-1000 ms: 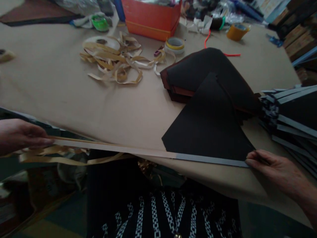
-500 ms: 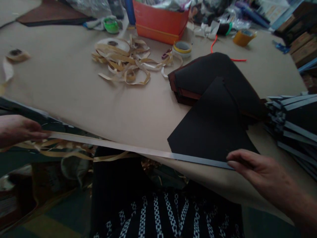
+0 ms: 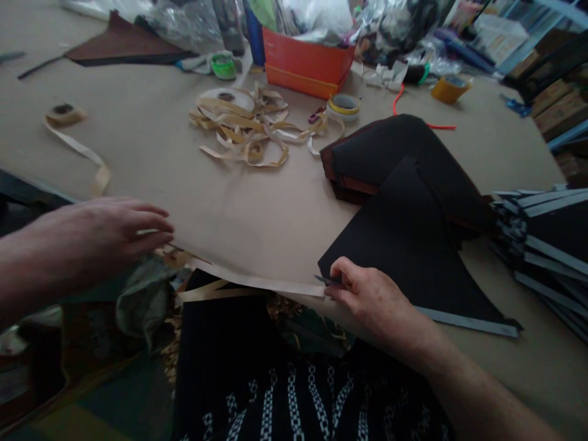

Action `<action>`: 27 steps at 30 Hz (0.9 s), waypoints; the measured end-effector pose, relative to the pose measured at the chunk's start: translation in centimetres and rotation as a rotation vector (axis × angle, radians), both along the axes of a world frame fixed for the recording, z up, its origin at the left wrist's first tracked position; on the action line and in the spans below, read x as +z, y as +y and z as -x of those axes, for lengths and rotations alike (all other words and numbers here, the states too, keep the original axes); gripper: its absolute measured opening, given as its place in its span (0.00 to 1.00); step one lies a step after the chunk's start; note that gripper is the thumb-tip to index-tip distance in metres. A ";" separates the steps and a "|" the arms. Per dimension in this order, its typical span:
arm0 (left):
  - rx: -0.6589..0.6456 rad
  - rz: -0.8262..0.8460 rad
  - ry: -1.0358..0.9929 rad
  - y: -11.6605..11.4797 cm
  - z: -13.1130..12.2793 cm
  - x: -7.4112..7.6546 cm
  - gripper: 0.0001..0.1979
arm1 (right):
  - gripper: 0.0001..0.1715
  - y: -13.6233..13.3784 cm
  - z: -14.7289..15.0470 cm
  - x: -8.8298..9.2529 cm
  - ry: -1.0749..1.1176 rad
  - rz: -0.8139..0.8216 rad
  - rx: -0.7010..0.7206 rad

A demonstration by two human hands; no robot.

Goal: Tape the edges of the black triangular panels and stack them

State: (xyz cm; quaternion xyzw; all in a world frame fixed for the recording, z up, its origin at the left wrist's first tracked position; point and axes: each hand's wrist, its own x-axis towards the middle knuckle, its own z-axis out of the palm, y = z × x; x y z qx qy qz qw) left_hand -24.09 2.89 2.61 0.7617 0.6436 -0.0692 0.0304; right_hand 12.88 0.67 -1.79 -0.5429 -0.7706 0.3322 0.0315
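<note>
My left hand is off the table's front edge at the left, fingers loosely apart, with nothing visible in it. A pale tape strip runs along the table edge from near that hand to my right hand. My right hand is closed around a small dark blade, whose thin tip points left beside the tape; its handle is hidden in the fingers. Under and behind that hand lies a black sheet piece, its front edge bordered by a grey-white tape band.
Behind is a stack of black pieces. Taped black pieces are piled at right. Tangled backing strips, a tape roll, an orange-red box and a small roll with its loose end lie on the table.
My right hand has moved left along the tape to the black piece's corner, where a dark blade now shows. My left hand has come right and let go of the tape, which has sagged.
</note>
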 end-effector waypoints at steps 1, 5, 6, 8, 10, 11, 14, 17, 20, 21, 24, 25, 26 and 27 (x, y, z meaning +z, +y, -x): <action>-0.065 0.014 -0.067 -0.3 -2.8 0.4 0.40 | 0.07 0.0 -0.4 0.3 0.101 0.037 -0.022; -0.350 0.149 -0.370 -2.8 -13.3 -0.6 0.16 | 0.09 -0.7 -2.0 1.1 0.367 0.064 -0.095; -0.384 0.161 -0.370 -3.4 -15.3 -1.3 0.13 | 0.11 -1.0 -2.2 1.2 0.394 0.044 -0.098; -0.386 0.106 -0.327 -4.1 -17.9 -2.8 0.08 | 0.11 -1.7 -2.5 1.3 0.437 -0.020 -0.101; -0.350 0.058 -0.270 -4.2 -19.1 -3.9 0.06 | 0.10 -2.4 -2.5 1.1 0.467 -0.091 -0.129; -0.334 0.046 -0.249 -4.1 -19.3 -4.3 0.05 | 0.10 -2.6 -2.4 0.9 0.469 -0.102 -0.145; -0.322 0.029 -0.222 -3.6 -19.2 -4.7 0.05 | 0.10 -3.0 -2.1 0.4 0.443 -0.030 -0.172; -0.345 0.027 -0.213 -3.2 -19.0 -4.6 0.05 | 0.10 -3.3 -1.6 -0.1 0.439 0.094 -0.180; -0.357 0.013 -0.195 -3.0 -19.1 -4.3 0.05 | 0.21 -3.5 -1.1 -0.6 0.387 0.120 -0.229; -0.360 0.007 -0.189 -2.9 -19.1 -4.2 0.05 | 0.26 -3.6 -1.0 -0.8 0.355 0.099 -0.238; -0.370 0.001 -0.179 -2.7 -19.2 -4.3 0.05 | 0.29 -3.9 -0.6 -1.4 0.284 0.031 -0.198; -0.372 0.002 -0.178 -2.7 -19.2 -4.3 0.05 | 0.27 -4.0 -0.5 -1.6 0.270 0.013 -0.178; -0.372 0.003 -0.177 -2.6 -19.2 -4.4 0.05 | 0.26 -4.1 -0.4 -1.8 0.257 -0.007 -0.160; -0.372 0.006 -0.177 -2.6 -19.2 -4.4 0.06 | 0.25 -4.2 -0.4 -2.0 0.242 -0.028 -0.147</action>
